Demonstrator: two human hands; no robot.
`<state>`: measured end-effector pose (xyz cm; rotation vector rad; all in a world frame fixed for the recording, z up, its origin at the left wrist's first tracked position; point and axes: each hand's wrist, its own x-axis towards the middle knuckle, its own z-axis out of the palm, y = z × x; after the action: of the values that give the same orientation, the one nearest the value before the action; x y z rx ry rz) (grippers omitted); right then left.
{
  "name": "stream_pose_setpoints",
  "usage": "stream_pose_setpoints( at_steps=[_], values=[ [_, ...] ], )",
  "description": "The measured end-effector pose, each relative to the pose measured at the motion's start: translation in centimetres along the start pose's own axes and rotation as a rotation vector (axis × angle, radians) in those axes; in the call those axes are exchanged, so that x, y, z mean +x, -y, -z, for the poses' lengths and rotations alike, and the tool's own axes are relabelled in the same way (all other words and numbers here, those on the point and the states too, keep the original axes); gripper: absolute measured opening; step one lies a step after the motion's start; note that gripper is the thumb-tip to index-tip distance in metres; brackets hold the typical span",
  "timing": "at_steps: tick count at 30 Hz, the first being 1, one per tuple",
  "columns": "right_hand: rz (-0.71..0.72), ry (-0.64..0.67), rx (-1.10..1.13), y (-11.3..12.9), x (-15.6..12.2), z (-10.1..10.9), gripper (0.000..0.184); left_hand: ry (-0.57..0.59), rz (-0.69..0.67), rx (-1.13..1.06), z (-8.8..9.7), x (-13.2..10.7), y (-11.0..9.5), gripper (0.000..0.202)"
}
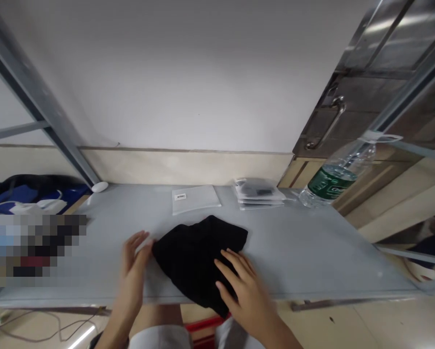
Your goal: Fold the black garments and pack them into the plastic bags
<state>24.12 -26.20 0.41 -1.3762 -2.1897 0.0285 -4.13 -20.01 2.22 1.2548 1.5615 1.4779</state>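
Under the right hand (241,283), resting loosely spread fingers on the right part of a black cloth (195,257), not closing on it. From that contact, seeing the cloth's bulk reaching leftward and away, irregular in outline, showing no clear long axis. At its left corner, poising the left hand (133,259), thumb toward the edge; not telling whether pinching the cloth or merely meeting it. Judging the right hand nearer, lying over the cloth. Farther out, seeing a flat white packet (197,198) ahead-left of the right hand, a packet stack (259,194) ahead, a bottle (332,182) farther right, all standing or lying on a grey table (319,257).
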Motion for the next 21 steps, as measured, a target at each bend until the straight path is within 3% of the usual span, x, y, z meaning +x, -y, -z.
stream_pose_setpoints(
  at_steps=[2,5,8,12,16,21],
  values=[
    [-0.027,-0.016,-0.017,0.8,-0.2,-0.1,0.042,0.01,-0.163,0.207,-0.1,-1.2,-0.5,0.052],
    [-0.074,-0.043,-0.073,2.4,-0.9,-0.6,0.045,0.161,-0.475,0.575,-1.7,-3.0,-0.8,0.036],
    [-0.104,-0.045,-0.109,3.3,-1.0,-0.5,0.043,0.285,-0.633,0.775,-3.6,-4.2,0.1,0.034],
    [-0.14,0.037,-0.007,2.1,1.0,1.0,0.031,0.462,-0.736,0.863,-5.0,-4.5,1.0,0.048],
    [-0.031,0.166,0.166,-0.4,4.0,2.3,0.033,0.588,-0.811,0.85,-5.0,-3.7,0.3,0.063],
    [-0.083,0.171,0.231,-2.6,5.2,1.5,0.038,0.734,-0.795,0.769,-3.9,-1.9,-0.4,0.049]
  ],
)
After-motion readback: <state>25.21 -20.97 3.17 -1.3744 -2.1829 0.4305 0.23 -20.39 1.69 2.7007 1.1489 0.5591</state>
